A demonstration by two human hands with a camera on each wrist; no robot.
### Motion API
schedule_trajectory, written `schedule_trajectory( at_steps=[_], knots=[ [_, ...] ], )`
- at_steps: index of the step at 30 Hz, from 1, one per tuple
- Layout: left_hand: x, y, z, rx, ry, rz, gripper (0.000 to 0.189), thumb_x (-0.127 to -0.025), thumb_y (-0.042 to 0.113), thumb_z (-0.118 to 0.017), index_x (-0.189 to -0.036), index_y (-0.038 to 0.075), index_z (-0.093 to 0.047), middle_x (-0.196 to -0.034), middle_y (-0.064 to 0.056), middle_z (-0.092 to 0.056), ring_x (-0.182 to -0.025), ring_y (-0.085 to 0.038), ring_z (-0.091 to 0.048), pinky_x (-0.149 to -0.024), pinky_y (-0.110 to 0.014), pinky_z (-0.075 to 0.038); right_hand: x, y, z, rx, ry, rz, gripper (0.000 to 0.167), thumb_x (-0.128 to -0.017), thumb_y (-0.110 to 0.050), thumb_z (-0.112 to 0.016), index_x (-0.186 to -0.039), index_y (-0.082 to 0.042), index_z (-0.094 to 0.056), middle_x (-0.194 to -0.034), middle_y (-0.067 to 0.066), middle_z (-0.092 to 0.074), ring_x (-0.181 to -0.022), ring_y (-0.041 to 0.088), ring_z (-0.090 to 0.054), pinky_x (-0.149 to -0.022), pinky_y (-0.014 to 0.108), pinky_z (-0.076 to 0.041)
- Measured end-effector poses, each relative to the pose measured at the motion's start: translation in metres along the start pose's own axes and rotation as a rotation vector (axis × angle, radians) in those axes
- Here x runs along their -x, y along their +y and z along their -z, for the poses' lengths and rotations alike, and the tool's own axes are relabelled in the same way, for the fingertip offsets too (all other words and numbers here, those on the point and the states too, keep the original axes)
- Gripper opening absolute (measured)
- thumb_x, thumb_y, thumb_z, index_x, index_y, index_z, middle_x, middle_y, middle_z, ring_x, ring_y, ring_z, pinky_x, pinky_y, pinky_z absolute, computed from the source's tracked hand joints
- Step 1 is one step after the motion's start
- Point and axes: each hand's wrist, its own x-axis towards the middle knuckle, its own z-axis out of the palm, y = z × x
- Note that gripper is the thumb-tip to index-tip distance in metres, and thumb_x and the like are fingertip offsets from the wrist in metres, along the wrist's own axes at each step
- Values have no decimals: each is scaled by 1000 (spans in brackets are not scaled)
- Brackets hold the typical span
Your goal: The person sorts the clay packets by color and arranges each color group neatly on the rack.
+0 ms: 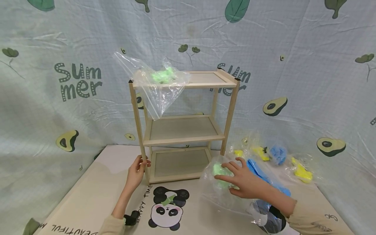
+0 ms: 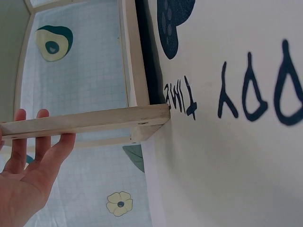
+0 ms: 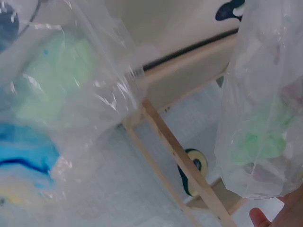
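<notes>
My left hand (image 1: pixel 138 168) holds the lower front-left leg of a light wooden three-tier shelf (image 1: pixel 185 141). In the left wrist view, several fingers of the left hand (image 2: pixel 35 170) lie across the wooden leg (image 2: pixel 85 122). My right hand (image 1: pixel 243 179) is spread over a clear plastic bag (image 1: pixel 211 192) with a pale green bundle (image 1: pixel 218 170) inside. Seen from the right wrist, a bag with green contents (image 3: pixel 265 144) is close to the right hand (image 3: pixel 286 213), mostly out of frame. Its grip cannot be seen clearly.
Another clear bag with green contents (image 1: pixel 163 75) lies on the top tier and droops over its front edge. Right of the shelf lie yellow (image 1: pixel 302 171) and blue (image 1: pixel 277 155) bagged bundles and a long blue item (image 1: pixel 267 176). A printed cloth (image 1: pixel 188 26) hangs behind.
</notes>
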Motion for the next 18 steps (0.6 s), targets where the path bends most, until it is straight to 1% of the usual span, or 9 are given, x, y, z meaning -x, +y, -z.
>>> schedule_trajectory(
  at_steps=[5, 10, 12, 18],
  knots=[
    [0, 0, 0, -3, 0, 3, 16, -92, 9, -45, -104, 0, -51, -90, -19, -61, -77, -7, -61, -66, -29, -51, -6, 8, 16, 17, 33, -2, 65, -63, -28, -76, -122, -28, -51, -114, 8, -50, -102, 22, -47, -85, 53, -29],
    [0, -1, 0, -12, -2, 1, 15, -92, 9, -45, -103, 1, -51, -90, -19, -61, -77, -11, -62, -65, -26, -50, -10, 17, 35, 40, 23, -8, 69, -63, -27, -77, -125, -27, -48, -116, 9, -50, -104, 24, -46, -87, 53, -29],
    [0, -1, 0, -16, -2, 3, 15, -91, 9, -46, -103, 1, -51, -90, -19, -61, -78, -12, -62, -65, -25, -50, -13, 22, 44, 54, 29, -11, 69, -63, -26, -77, -125, -26, -47, -116, 10, -50, -104, 25, -46, -87, 52, -30],
    [0, -1, 0, -25, 4, 1, 16, -91, 10, -46, -103, 1, -51, -90, -19, -62, -77, -9, -61, -63, -22, -48, -21, 37, 70, 77, 42, -24, 70, -64, -19, -76, -127, -22, -46, -117, 13, -50, -106, 28, -47, -86, 48, -34]
  ],
)
